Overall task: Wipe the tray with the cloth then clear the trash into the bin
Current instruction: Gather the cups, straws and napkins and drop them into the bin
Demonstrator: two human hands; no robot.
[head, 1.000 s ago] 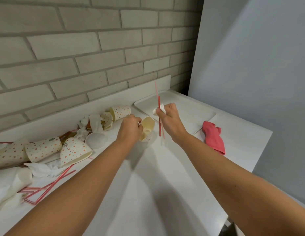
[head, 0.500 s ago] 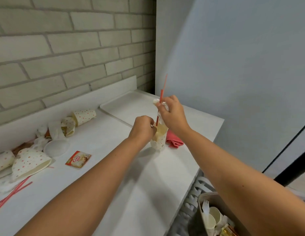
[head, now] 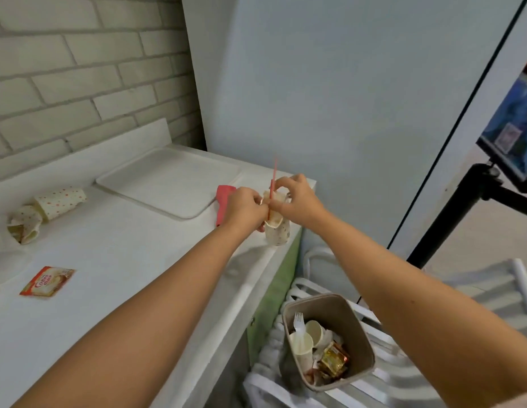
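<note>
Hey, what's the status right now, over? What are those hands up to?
Left hand grips paper cup; right hand pinches red straw into it. Both at counter edge; bin below, open, part full. Nothing seen in the way.

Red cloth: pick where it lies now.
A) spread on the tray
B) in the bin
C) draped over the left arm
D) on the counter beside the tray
D: the red cloth lies on the counter next to the tray, partly hidden behind the left hand that grips the cup.
</note>
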